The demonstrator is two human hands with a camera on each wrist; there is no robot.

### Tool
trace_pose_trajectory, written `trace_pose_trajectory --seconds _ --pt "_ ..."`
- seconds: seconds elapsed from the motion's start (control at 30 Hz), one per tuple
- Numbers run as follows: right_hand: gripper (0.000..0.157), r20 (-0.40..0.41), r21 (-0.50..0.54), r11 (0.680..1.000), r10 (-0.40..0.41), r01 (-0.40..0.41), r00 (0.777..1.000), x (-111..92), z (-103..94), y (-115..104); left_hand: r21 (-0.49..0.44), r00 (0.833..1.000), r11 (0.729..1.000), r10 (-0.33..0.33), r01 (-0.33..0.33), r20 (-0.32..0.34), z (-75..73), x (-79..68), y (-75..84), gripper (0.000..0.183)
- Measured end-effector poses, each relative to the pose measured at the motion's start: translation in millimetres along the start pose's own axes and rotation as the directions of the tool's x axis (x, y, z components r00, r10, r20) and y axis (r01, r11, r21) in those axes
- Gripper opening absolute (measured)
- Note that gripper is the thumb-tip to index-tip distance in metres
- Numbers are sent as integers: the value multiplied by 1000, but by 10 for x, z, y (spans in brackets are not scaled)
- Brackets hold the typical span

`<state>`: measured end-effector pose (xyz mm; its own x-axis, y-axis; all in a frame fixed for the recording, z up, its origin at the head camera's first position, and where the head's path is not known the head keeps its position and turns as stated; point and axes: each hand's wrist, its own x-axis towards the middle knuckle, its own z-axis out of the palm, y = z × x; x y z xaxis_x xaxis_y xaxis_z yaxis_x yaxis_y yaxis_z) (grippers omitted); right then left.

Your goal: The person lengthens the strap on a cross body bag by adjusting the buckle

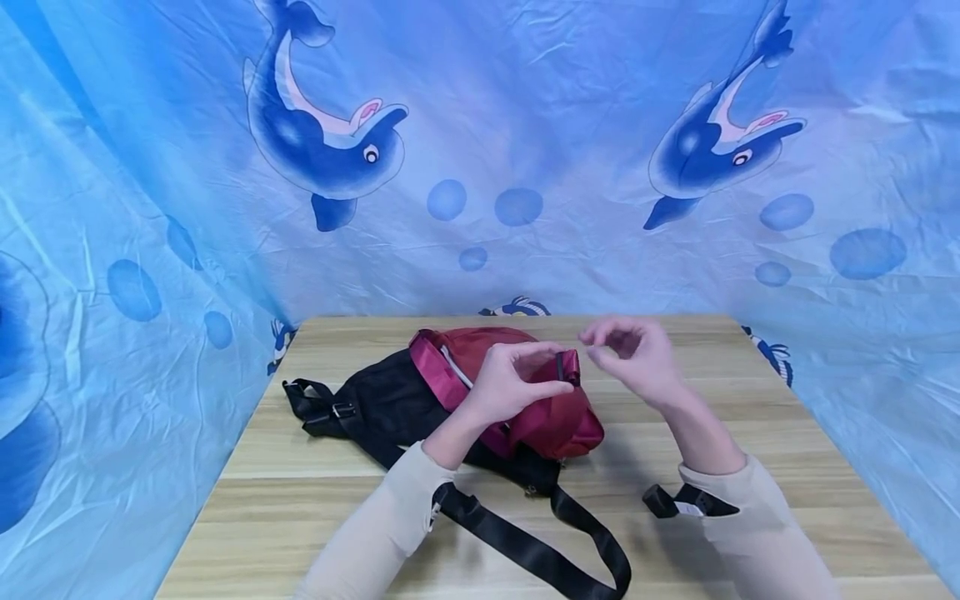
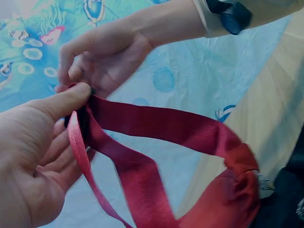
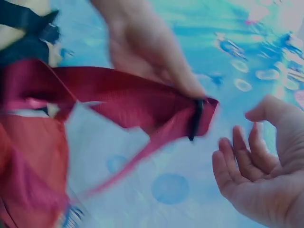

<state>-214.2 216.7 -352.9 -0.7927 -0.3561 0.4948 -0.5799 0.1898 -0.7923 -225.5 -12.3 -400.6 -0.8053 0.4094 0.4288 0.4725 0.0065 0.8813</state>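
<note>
One bag, black with a red pouch, lies on the wood-grain table, its webbing end at 9 o'clock and a black strap looped out toward 5 o'clock. Left hand is above the bag's 2 o'clock side; thumb and fingers pinch a red strap right at its black slider, thumb on one face, fingers behind. Right hand sits at about 2 o'clock from the left, fingers loosely curled, well parted from the thumb, holding nothing; the right wrist view shows a gap between them and the slider. Red strap runs from slider back to the pouch in several lengths, one seen nearly edge-on; cannot tell whether any is a loose end. Risks, by judgement: (a) left pinch is small and at the strap's far end, so slider could slip out if the right fingers tug off-line; (b) the edge-on length suggests a twist, which could bind in the slider if pulled unflattened; (c) a hard pull could drag the bag toward 2 o'clock, as neither hand pins it; (d) black loop lies beneath the forearms and might snag a sleeve
</note>
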Motion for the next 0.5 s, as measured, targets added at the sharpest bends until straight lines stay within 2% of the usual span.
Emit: trace_pose_trajectory --seconds 0.07,0.17,0.23,0.33,0.4,0.5 --pt "21 -9 -50 999 -12 12 1000 -3 -8 -2 14 1000 1000 -19 19 -15 -5 -8 -22 44" --pt "40 77 -232 972 -15 32 997 0 -3 -22 -8 999 1000 -17 17 -34 -14 -21 -33 44" --pt "41 111 -276 961 13 18 994 -9 9 -26 -37 999 999 2 -3 -32 -17 -19 -34 43" --pt "37 78 -256 967 26 -5 997 -21 21 -30 -58 1000 998 17 -18 -23 -16 -17 -24 44" --pt "35 31 -203 979 -10 16 999 -18 24 -22 -38 1000 999 14 -14 -16 -10 -17 -22 45" --pt "34 -40 -71 993 -95 92 995 2 42 -13 13 999 1000 -21 21 -27 -1 -23 -30 46"
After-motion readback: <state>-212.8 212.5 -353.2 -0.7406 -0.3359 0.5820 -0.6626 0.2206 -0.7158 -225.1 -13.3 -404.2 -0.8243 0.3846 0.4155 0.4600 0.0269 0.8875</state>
